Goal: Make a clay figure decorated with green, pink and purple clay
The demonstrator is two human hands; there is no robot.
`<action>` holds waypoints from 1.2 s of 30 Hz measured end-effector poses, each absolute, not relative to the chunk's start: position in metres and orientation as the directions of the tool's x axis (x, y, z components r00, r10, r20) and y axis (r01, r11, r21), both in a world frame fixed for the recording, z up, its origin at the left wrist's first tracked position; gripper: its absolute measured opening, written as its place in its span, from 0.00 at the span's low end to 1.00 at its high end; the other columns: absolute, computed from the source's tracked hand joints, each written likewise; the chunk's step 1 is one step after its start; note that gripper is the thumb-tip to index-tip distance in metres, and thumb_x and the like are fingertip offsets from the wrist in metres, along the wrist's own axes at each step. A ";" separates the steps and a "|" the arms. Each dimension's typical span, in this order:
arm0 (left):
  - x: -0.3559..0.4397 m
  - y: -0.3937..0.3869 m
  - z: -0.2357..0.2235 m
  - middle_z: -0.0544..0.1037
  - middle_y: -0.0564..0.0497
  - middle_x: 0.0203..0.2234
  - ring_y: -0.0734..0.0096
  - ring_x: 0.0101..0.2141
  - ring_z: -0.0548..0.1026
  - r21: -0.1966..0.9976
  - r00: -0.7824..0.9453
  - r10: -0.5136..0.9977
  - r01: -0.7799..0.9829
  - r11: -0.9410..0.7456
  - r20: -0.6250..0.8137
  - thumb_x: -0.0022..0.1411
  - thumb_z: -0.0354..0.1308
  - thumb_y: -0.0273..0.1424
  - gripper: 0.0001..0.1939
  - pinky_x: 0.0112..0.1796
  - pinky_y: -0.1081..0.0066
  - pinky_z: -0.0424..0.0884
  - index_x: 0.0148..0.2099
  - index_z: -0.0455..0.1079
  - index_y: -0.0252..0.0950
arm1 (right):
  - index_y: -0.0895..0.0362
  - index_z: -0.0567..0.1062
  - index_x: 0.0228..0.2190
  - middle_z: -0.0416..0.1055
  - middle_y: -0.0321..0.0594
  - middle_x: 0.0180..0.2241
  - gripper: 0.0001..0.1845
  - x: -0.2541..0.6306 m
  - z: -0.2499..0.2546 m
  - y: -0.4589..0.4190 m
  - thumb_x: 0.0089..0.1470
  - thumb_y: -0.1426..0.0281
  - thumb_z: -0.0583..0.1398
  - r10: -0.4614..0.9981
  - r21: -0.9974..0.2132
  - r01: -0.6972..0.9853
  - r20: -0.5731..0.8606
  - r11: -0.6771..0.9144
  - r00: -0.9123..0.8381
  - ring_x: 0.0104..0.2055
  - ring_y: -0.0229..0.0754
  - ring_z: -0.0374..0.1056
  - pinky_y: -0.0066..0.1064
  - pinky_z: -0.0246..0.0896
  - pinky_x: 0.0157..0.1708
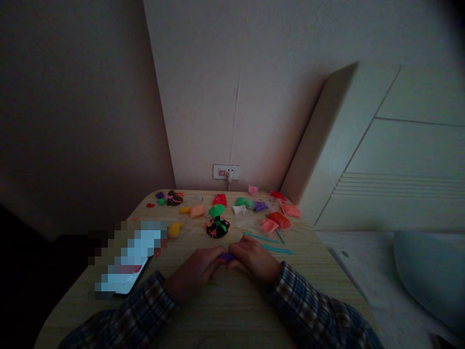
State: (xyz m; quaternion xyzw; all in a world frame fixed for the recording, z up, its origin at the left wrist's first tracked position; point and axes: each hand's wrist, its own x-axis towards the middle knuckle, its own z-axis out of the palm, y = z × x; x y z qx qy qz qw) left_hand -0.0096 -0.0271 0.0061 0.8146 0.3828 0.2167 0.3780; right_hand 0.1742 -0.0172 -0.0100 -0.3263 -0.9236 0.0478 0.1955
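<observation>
A small lump of purple modelling clay (227, 257) is pinched between my two hands above the near middle of the table. My left hand (198, 269) grips its left side with thumb and fingers. From the right, my right hand (254, 257) closes over the other side, so part of the clay is hidden. Just beyond my hands stands a clay figure with a black base (217, 228) and a green top (217, 210). Thin blue modelling tools (276, 249) lie to the right of my right hand.
Packets of clay are spread along the back of the wooden table (203, 320), among them red (279, 220), green (244, 202), orange (197, 211) and yellow (175, 229). A tablet-like device (127, 281), partly blurred, lies at left. A wall socket (226, 172) holds a plug behind the table.
</observation>
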 end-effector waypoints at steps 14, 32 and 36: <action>-0.010 -0.032 0.007 0.75 0.49 0.36 0.64 0.37 0.71 0.756 0.595 0.795 0.464 -0.462 0.121 0.60 0.47 0.37 0.13 0.38 0.70 0.63 0.42 0.66 0.36 | 0.58 0.65 0.32 0.70 0.40 0.27 0.12 0.177 -0.001 -0.025 0.57 0.64 0.47 0.623 -0.198 0.595 0.353 0.779 -0.698 0.29 0.39 0.63 0.33 0.51 0.36; -0.007 -0.028 -0.002 0.64 0.58 0.18 0.81 0.16 0.61 0.965 0.633 0.772 0.232 -0.125 -0.052 0.60 0.46 0.42 0.16 0.18 0.78 0.57 0.29 0.60 0.34 | 0.57 0.65 0.33 0.70 0.41 0.28 0.12 0.179 0.002 -0.031 0.57 0.61 0.49 0.596 -0.238 0.548 0.388 0.802 -0.703 0.30 0.40 0.64 0.33 0.53 0.37; -0.007 -0.026 -0.002 0.63 0.58 0.17 0.82 0.15 0.61 0.970 0.656 0.748 0.233 -0.073 -0.101 0.58 0.47 0.43 0.17 0.17 0.79 0.56 0.26 0.60 0.33 | 0.57 0.65 0.30 0.70 0.40 0.26 0.12 0.177 0.000 -0.031 0.57 0.63 0.48 0.578 -0.224 0.535 0.394 0.815 -0.715 0.29 0.39 0.64 0.32 0.53 0.35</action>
